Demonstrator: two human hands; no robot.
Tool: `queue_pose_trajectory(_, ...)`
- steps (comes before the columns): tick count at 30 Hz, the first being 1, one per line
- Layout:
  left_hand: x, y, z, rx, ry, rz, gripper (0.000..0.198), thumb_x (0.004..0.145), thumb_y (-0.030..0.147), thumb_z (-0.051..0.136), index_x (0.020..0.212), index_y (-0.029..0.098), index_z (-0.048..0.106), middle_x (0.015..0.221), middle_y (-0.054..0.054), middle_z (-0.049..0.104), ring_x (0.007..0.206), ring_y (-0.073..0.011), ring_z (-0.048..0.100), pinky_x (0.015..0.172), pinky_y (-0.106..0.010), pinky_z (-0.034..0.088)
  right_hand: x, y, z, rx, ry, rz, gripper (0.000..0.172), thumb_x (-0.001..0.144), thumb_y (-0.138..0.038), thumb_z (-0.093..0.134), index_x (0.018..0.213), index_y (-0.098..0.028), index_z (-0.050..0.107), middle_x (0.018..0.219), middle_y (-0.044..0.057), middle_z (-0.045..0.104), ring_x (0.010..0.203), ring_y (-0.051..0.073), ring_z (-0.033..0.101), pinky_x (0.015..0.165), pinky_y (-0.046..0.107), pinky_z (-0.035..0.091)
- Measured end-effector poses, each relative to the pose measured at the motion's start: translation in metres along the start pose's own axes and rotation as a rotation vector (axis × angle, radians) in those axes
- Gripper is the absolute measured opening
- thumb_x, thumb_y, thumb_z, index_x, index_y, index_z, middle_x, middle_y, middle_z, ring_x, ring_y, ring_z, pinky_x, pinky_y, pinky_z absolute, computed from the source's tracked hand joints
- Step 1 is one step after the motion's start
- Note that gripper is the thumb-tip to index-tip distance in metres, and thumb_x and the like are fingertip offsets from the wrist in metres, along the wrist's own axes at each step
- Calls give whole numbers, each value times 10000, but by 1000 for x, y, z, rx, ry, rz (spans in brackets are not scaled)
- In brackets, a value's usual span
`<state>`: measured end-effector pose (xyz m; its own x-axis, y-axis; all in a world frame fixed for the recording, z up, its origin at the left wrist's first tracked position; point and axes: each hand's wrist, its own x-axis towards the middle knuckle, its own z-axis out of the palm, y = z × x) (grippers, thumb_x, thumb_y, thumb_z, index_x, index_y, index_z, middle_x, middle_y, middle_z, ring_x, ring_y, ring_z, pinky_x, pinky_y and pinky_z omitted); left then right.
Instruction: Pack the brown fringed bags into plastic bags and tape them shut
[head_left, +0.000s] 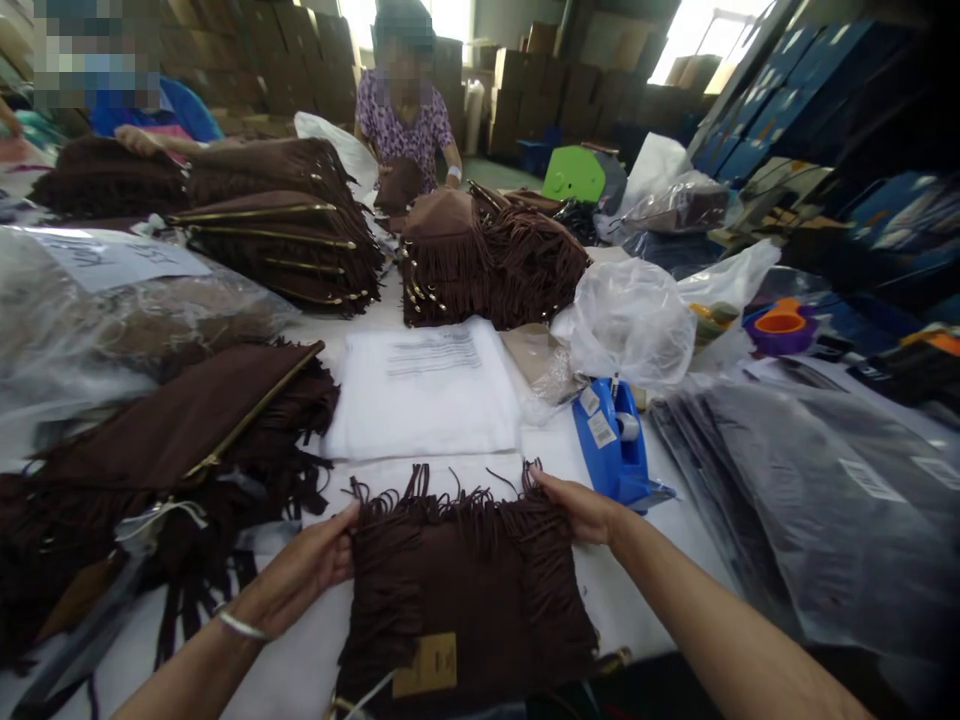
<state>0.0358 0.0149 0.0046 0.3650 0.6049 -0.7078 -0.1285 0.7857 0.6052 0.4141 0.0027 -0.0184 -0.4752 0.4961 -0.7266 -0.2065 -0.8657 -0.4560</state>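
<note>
Blown-out windows (705,35) glare over a dim background, and the right edge blurs into black.

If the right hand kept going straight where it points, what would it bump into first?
The brown bag, as the right hand is at its fringe. Past that, probably the white stack, though depth is hard to judge.

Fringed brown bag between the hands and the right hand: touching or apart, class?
Touching: the head view shows the right hand at the far right corner of the fringed brown bag, its fingers against the fringe without a gap.
</note>
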Motion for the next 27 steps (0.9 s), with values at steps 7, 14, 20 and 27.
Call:
queue_pose_trajectory(7, 51, 36, 17, 58, -400, -177, 424, 872, 460, 550, 942, 61, 674, 928, -128, 724, 925, -221, 672, 963, -345, 456, 32, -20, 13, -35, -249, 35, 521, 929, -539, 422, 1072, -87, 638, 972, 100, 708, 915, 171, 670, 919, 315, 473)
queue_pose_trajectory(14, 54, 53, 56, 405, -584, 23, 460, 888, 442, 524, 1213, 123, 589, 1159, -114, 658, 1103, -259, 594, 1022, -408, 406, 21, -46, 41, -529, -327, -138, 467, 891, -486, 523, 1211, -152, 596, 1197, 73, 638, 1135, 229, 572, 1029, 406, 386)
queue_pose_trajectory(20, 7, 14, 60, 1372, -507, 647, 443, 919, 340, 474, 1358, 294, 433, 1421, -29, 442, 1325, -241, 372, 1114, -461, 279, -18, -23, 71, -1368, -285, -623, 477, 939, -250, 456, 1406, -281, 367, 1440, 13, 405, 1321, 193, 375, 1123, 381, 268)
queue_pose_trajectory(27, -12, -35, 58, 1713, -414, 1066, 568, 881, 258, 547, 1409, 241, 339, 1439, -69, 405, 1356, -233, 311, 1133, -475, 246, -30, 37, 71, -1709, -160, -873, 621, 955, -429, 424, 1477, -215, 163, 1504, 82, 259, 1403, 213, 178, 1164, 439, 147)
